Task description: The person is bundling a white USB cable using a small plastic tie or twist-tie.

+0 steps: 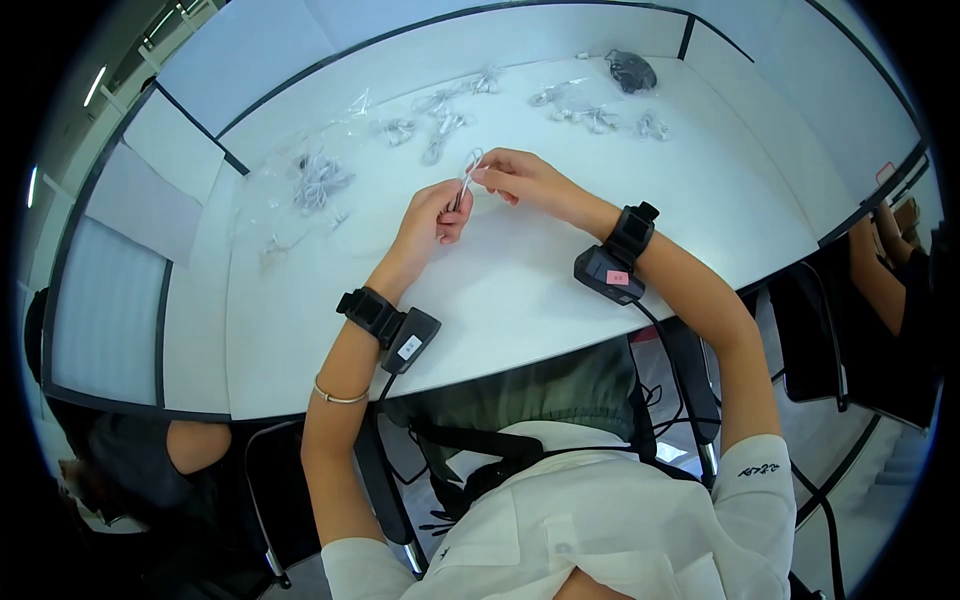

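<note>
Above the middle of the white table, my two hands meet at a thin white cable (474, 158) bent into a small loop. My left hand (437, 212) is closed round the cable's lower part, and a small dark piece shows between its fingers, too small to name. From the right, my right hand (513, 176) pinches the cable near the loop with thumb and fingertips. Beyond my hands lie bundled white cables (440, 135). A looser pile of white cables (322, 180) rests to the left, partly among clear plastic bags.
Low partition panels (480, 52) border the white table (600, 350). More cables (598, 118) and a dark bundle (632, 72) lie at the back right. Black devices with cords sit on both my wrists. Other people sit beyond the left and right panels.
</note>
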Action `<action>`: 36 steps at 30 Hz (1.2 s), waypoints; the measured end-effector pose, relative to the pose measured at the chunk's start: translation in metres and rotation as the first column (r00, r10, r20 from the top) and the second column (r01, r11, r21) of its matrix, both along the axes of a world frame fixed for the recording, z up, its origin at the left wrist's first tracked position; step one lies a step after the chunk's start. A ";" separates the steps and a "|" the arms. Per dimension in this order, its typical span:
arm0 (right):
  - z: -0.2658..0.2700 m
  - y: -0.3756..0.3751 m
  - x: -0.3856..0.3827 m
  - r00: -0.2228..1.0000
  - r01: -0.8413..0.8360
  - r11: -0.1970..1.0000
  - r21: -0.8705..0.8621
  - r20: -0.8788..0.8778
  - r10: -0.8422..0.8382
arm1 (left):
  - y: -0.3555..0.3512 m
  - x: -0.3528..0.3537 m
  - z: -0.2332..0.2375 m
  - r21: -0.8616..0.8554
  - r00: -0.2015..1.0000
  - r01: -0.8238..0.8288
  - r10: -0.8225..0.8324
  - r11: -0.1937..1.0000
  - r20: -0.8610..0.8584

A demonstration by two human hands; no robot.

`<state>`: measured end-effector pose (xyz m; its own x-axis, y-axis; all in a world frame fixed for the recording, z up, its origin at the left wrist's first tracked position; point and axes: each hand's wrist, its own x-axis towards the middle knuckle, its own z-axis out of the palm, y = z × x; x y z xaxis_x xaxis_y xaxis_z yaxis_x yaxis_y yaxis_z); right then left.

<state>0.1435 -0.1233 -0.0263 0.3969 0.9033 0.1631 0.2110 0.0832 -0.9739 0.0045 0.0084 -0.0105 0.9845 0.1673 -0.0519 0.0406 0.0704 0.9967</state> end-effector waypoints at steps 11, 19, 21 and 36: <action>0.014 -0.008 0.001 0.996 0.030 0.998 0.051 0.082 -0.035 | 0.003 -0.001 0.000 -0.043 1.000 0.008 -0.008 0.999 -0.012; 0.009 -0.005 0.001 0.988 0.010 0.984 0.180 0.151 -0.038 | -0.001 -0.004 0.006 -0.073 0.991 0.126 -0.129 0.989 -0.035; 0.013 -0.007 0.002 0.985 0.017 0.992 0.128 0.167 -0.039 | 0.001 -0.003 0.004 -0.128 0.991 0.131 -0.133 0.983 -0.011; 0.026 -0.019 0.017 0.963 -0.025 0.997 0.078 0.269 0.004 | 0.009 -0.003 0.005 0.031 0.987 -0.011 0.005 0.999 0.163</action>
<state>0.1600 -0.1420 -0.0003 0.3154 0.8883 0.3339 0.4623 0.1635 -0.8715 0.0014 0.0172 -0.0050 0.9780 0.1742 0.1149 -0.1233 0.0380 0.9916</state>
